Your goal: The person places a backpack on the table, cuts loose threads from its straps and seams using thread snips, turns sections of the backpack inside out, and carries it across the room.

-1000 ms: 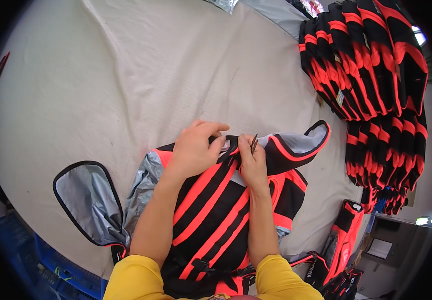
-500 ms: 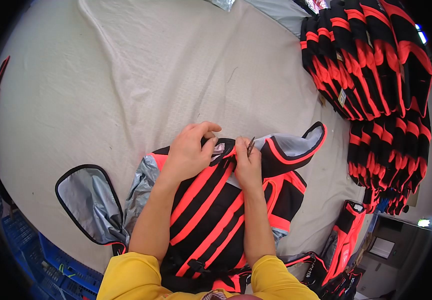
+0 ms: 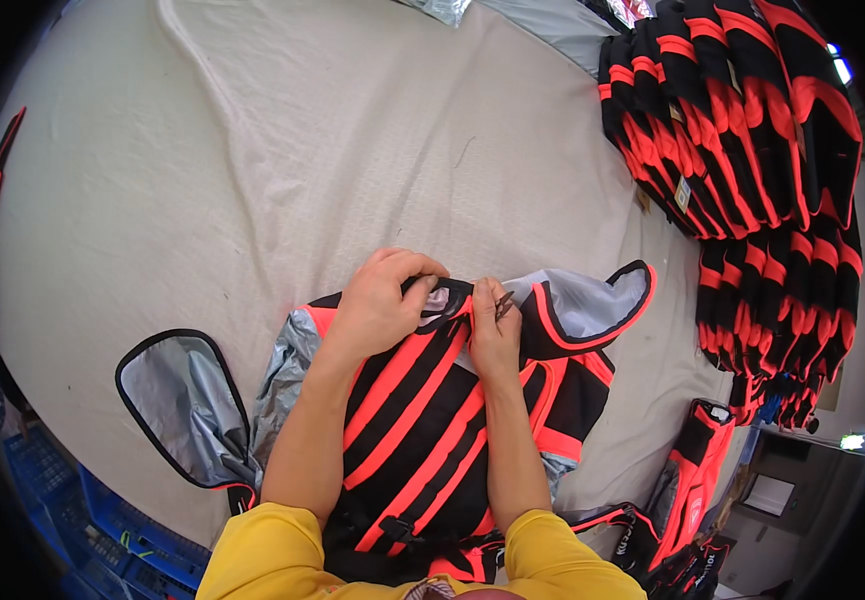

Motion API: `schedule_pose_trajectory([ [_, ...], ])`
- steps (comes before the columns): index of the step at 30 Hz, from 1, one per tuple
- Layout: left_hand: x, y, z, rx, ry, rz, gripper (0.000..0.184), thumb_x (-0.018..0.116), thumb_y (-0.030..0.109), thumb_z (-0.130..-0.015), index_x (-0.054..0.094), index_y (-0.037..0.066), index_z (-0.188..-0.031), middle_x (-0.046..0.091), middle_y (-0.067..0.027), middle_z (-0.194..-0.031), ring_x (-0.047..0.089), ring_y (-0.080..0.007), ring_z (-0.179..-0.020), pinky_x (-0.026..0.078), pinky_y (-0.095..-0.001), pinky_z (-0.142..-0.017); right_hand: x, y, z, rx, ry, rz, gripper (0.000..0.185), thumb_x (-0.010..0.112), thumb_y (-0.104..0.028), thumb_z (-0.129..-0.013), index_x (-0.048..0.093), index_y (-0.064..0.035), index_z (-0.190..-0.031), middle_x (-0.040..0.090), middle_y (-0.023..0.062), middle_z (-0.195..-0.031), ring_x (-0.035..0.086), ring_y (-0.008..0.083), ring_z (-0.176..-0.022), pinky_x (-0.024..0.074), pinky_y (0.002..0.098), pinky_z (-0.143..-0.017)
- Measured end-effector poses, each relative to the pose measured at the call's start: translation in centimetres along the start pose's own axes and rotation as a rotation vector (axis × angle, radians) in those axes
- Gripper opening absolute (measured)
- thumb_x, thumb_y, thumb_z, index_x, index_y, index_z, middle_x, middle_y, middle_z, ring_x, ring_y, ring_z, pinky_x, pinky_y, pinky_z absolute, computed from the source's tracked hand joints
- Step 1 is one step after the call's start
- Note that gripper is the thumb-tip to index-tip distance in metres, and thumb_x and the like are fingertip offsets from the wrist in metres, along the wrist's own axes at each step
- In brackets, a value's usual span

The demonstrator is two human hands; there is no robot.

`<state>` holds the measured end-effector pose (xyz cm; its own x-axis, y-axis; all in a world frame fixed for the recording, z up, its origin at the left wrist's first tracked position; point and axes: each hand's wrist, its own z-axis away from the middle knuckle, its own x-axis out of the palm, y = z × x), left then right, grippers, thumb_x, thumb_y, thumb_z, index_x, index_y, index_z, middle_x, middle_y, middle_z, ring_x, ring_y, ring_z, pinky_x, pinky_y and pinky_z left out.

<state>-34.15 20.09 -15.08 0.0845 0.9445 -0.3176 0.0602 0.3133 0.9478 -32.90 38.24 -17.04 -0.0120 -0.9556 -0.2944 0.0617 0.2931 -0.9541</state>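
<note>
A black and neon-red bag (image 3: pixel 414 420) with silvery lining lies in front of me, striped side up, a black buckle (image 3: pixel 397 528) near my body. My left hand (image 3: pixel 384 300) is closed, fingers pinching the black-bound edge of its opening (image 3: pixel 440 300). On the other side of that opening, my right hand (image 3: pixel 495 330) pinches the same edge between thumb and finger. Small dark scissors (image 3: pixel 504 303) stick out of the right hand; their handles are hidden in the palm. An unfolded silver-lined flap (image 3: pixel 184 400) spreads to the left, another silver-lined flap (image 3: pixel 597 305) to the right.
Pale cloth (image 3: pixel 332 150) covers the table. Black and red pieces are stacked high in a pile (image 3: pixel 742 130) at the right. Another red and black piece (image 3: pixel 692 480) lies at the lower right. Blue plastic crates (image 3: pixel 132 520) stand below the table's left edge.
The left fingers have closed down onto the bag's edge. My right hand has shifted slightly, and the scissors' tips have tilted. The bag has barely moved.
</note>
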Motion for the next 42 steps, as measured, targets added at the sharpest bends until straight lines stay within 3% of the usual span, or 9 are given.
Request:
schedule_pose_trajectory([
  [9,-0.1,-0.1,0.0,0.011,-0.01,-0.015,0.015,0.062,0.006,-0.091,0.073,0.003,-0.099,0.07,-0.0117,-0.094,0.062,-0.0292,-0.099,0.048,-0.0382,-0.091,0.1,0.4,0.1,-0.007,0.017,-0.06,0.04,0.046,-0.029,-0.108,0.045,-0.0004,-0.08,0.041,0.0037,-0.069,0.039,0.0124,-0.069,0.0362,0.0316,-0.064],
  [15,-0.5,0.4,0.0,-0.041,-0.031,0.025,0.016,0.062,0.009,-0.088,0.074,0.005,-0.097,0.071,-0.0111,-0.1,0.062,-0.0299,-0.106,0.048,-0.0408,-0.096,-0.2,-1.1,1.2,0.016,0.033,-0.182,0.025,0.054,-0.026,-0.106,0.06,-0.0014,-0.102,0.055,0.0084,-0.088,0.055,0.0157,-0.086,0.0449,0.0312,-0.079],
  [17,-1.4,0.7,0.1,0.014,-0.07,0.047,0.014,0.065,0.008,-0.086,0.074,0.006,-0.097,0.071,-0.0091,-0.098,0.061,-0.0285,-0.107,0.048,-0.0399,-0.096,-1.1,-1.4,1.8,-0.346,-0.002,0.263,0.022,0.066,-0.016,-0.098,0.061,-0.0042,-0.116,0.058,0.0121,-0.105,0.059,0.0264,-0.098,0.0469,0.0352,-0.088],
  [18,-1.8,0.8,0.2,0.07,-0.11,0.075,0.014,0.069,0.008,-0.084,0.074,0.006,-0.096,0.07,-0.0071,-0.097,0.059,-0.027,-0.108,0.047,-0.0391,-0.096,-1.0,-1.7,2.4,-0.329,0.004,0.254,0.022,0.066,-0.016,-0.098,0.061,-0.0042,-0.116,0.058,0.0121,-0.105,0.059,0.0264,-0.098,0.0469,0.0352,-0.088],
  [20,-2.3,0.8,0.3,0.113,-0.161,0.056,0.015,0.073,0.008,-0.08,0.074,0.007,-0.095,0.069,-0.0048,-0.096,0.058,-0.0261,-0.109,0.047,-0.0383,-0.096,-0.8,-2.9,3.5,-0.583,0.08,0.641,0.032,0.074,-0.005,-0.086,0.06,-0.0048,-0.115,0.057,0.0135,-0.109,0.057,0.0344,-0.098,0.0472,0.0412,-0.089],
  [21,-2.5,0.8,0.3,0.169,-0.199,0.046,0.017,0.076,0.007,-0.077,0.074,0.008,-0.094,0.068,-0.0026,-0.095,0.056,-0.0252,-0.111,0.047,-0.0375,-0.096,-0.8,-2.9,4.0,-0.597,0.108,0.69,0.041,0.077,0.005,-0.075,0.06,-0.0055,-0.111,0.056,0.0122,-0.106,0.059,0.0328,-0.095,0.0504,0.0424,-0.082],
  [24,-3.2,0.0,0.5,0.248,-0.292,0.04,0.019,0.079,0.006,-0.073,0.076,0.01,-0.091,0.066,-0.0006,-0.098,0.054,-0.0264,-0.116,0.047,-0.0379,-0.098,-0.4,-1.8,6.2,-0.396,0.031,0.45,0.039,0.078,0.007,-0.074,0.058,-0.0043,-0.105,0.055,0.0139,-0.102,0.058,0.0295,-0.092,0.0499,0.0384,-0.075],
  [29,-3.7,1.1,1.3,0.226,-0.383,-0.095,0.017,0.079,0.006,-0.071,0.079,0.011,-0.086,0.066,-0.0004,-0.103,0.052,-0.0288,-0.125,0.047,-0.0398,-0.102,0.1,0.3,6.9,-0.561,0.025,0.345,0.039,0.078,0.009,-0.071,0.058,-0.0058,-0.102,0.055,0.0104,-0.095,0.061,0.0236,-0.071,0.0504,0.0337,-0.056],
  [42,-4.2,1.8,1.1,0.152,-0.488,-0.13,0.012,0.081,0.004,-0.07,0.079,0.009,-0.081,0.066,-0.0018,-0.112,0.045,-0.0324,-0.14,0.044,-0.041,-0.107,0.2,0.3,6.3,-0.687,0.008,0.334,0.023,0.079,0.005,-0.069,0.059,-0.0031,-0.076,0.055,0.0055,-0.086,0.054,0.0174,-0.06,0.0417,0.0309,-0.048],
])
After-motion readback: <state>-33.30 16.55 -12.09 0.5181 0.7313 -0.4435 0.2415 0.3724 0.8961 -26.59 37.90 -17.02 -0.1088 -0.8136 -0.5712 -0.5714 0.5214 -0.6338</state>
